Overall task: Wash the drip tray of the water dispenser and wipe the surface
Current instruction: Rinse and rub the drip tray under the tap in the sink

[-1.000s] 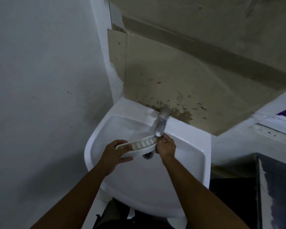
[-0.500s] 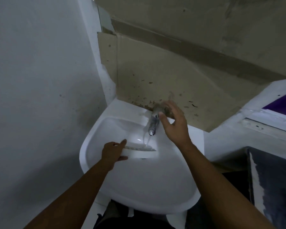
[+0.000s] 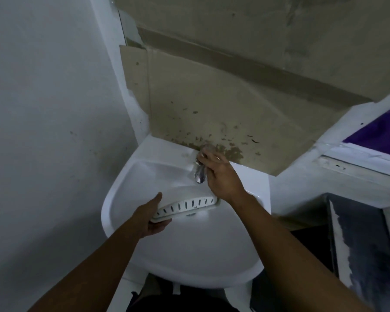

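Right hand [image 3: 221, 176] fingers [image 3: 206, 157] closed over tap [image 3: 200, 174] top, centre frame; half second earlier only reached toward it, open. Water stream seen then, none visible now: tap judged being shut, rinse likely ending. Left hand [image 3: 152, 218] fingers curled under left end of drip tray [image 3: 187, 207], thumb above rim. Tray held over sink [image 3: 189, 255] bowl, below spout, tilted so slotted white grille is shown; earlier held flatter. Wet or not: cannot tell. Surface wiping not yet begun.
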The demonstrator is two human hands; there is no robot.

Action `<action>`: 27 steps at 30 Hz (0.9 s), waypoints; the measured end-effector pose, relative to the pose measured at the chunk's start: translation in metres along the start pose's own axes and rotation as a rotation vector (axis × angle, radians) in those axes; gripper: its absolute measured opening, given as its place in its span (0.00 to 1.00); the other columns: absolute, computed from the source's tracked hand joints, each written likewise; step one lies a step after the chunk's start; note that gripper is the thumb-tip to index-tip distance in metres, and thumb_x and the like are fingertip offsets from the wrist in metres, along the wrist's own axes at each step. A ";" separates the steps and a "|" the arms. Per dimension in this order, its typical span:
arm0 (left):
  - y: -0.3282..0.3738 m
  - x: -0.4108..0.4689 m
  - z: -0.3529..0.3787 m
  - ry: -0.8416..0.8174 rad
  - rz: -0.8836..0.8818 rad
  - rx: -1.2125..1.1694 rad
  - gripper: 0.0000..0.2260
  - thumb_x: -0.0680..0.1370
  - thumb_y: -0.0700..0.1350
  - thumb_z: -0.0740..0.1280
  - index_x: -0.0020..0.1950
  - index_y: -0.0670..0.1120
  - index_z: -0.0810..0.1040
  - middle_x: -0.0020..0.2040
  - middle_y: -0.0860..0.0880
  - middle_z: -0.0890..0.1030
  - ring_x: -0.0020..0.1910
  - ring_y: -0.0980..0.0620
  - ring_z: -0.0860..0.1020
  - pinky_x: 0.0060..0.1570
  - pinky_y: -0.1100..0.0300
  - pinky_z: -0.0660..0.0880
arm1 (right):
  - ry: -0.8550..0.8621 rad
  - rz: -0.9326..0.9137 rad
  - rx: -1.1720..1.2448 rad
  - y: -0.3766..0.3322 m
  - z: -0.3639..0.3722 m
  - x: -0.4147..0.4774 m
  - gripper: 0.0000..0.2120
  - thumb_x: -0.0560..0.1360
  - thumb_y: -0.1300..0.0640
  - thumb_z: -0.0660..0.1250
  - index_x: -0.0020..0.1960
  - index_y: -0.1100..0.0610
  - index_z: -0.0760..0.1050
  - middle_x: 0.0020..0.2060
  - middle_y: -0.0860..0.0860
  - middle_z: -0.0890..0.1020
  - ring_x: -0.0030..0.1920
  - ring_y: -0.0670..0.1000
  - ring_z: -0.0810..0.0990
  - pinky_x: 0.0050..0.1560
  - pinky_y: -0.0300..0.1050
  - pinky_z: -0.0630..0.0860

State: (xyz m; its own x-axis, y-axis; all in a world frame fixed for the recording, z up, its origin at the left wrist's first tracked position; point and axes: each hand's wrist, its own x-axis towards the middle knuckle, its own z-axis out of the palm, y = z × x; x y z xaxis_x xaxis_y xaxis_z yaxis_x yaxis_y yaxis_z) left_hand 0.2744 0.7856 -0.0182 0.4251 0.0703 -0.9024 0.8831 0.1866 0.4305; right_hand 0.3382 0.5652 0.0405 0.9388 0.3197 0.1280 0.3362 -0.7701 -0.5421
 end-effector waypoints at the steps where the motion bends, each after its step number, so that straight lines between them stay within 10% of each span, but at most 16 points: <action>1: -0.001 0.000 -0.002 -0.007 0.004 0.029 0.30 0.71 0.65 0.68 0.55 0.38 0.77 0.43 0.37 0.85 0.28 0.48 0.82 0.29 0.59 0.79 | -0.006 -0.003 0.023 0.000 -0.001 0.000 0.22 0.75 0.62 0.55 0.66 0.59 0.76 0.71 0.54 0.72 0.71 0.58 0.67 0.69 0.51 0.68; 5: -0.001 -0.001 -0.006 0.002 0.061 0.092 0.34 0.66 0.65 0.72 0.53 0.36 0.77 0.42 0.36 0.85 0.33 0.45 0.83 0.32 0.56 0.79 | 0.181 0.279 0.409 -0.006 -0.003 -0.014 0.13 0.78 0.66 0.61 0.59 0.59 0.80 0.62 0.48 0.79 0.61 0.40 0.73 0.59 0.29 0.69; 8: 0.000 -0.006 -0.005 0.001 0.143 0.107 0.32 0.66 0.64 0.72 0.51 0.36 0.78 0.41 0.37 0.85 0.35 0.44 0.83 0.33 0.56 0.79 | 0.328 0.599 0.393 0.006 0.008 -0.035 0.08 0.79 0.60 0.63 0.52 0.60 0.80 0.50 0.50 0.82 0.52 0.48 0.79 0.51 0.39 0.72; 13: 0.002 -0.009 -0.005 -0.008 0.197 0.085 0.25 0.68 0.62 0.72 0.52 0.42 0.77 0.47 0.38 0.83 0.41 0.44 0.84 0.35 0.56 0.79 | -0.105 1.038 0.696 0.022 0.016 -0.065 0.16 0.79 0.41 0.60 0.51 0.54 0.75 0.48 0.50 0.79 0.52 0.54 0.80 0.53 0.51 0.77; 21: -0.001 -0.006 -0.004 -0.117 0.372 0.021 0.12 0.75 0.49 0.70 0.52 0.42 0.80 0.52 0.42 0.81 0.50 0.47 0.79 0.45 0.58 0.78 | -0.034 1.074 0.926 0.033 0.029 -0.086 0.13 0.77 0.49 0.67 0.48 0.59 0.79 0.44 0.57 0.79 0.44 0.54 0.79 0.43 0.46 0.81; 27: 0.001 0.004 -0.009 -0.182 0.363 -0.050 0.10 0.78 0.34 0.64 0.59 0.35 0.76 0.56 0.36 0.79 0.49 0.48 0.79 0.44 0.61 0.79 | 0.111 1.040 1.026 0.026 0.032 -0.096 0.05 0.74 0.65 0.69 0.50 0.61 0.79 0.45 0.59 0.80 0.48 0.54 0.78 0.54 0.51 0.79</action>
State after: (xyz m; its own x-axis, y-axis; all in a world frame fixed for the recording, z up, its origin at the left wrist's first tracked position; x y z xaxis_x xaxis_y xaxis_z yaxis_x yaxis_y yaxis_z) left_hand 0.2751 0.7951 -0.0214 0.7395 -0.0333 -0.6724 0.6605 0.2292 0.7150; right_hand 0.2547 0.5319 -0.0128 0.7366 -0.2027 -0.6452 -0.6364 0.1153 -0.7627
